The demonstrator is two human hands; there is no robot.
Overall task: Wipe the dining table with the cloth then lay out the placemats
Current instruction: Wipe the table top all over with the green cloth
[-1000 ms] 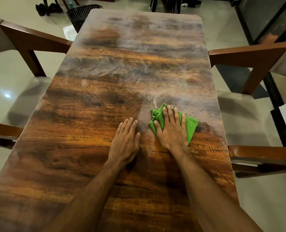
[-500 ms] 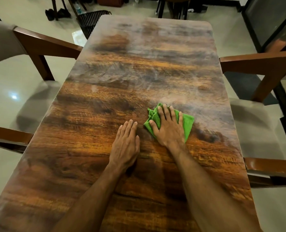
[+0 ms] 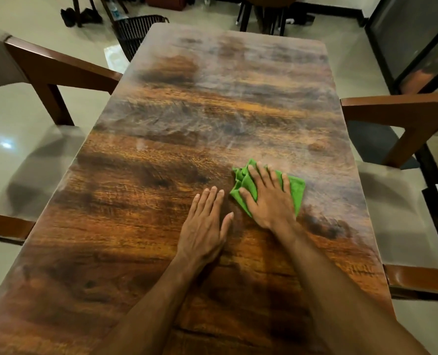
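Observation:
The long wooden dining table [image 3: 161,226] fills the view, its far half dull with wipe streaks. A bunched green cloth [image 3: 296,190] lies right of the table's middle. My right hand [image 3: 269,198] presses flat on the cloth, fingers spread and pointing away from me. Just left of it, my left hand [image 3: 205,226] rests palm down on the bare wood with its fingers together, close to the cloth's edge. No placemats are in view.
Wooden armchairs with pale seats stand along both sides: one at the left [image 3: 59,70], one at the right [image 3: 402,111]. A dark wire basket [image 3: 138,29] sits on the floor past the far left corner. Chair legs stand beyond the far end.
My right hand and the cloth have slid a little to the left, nearer my left hand. The head view has tilted, so more of the far end shows. The left hand has stayed put.

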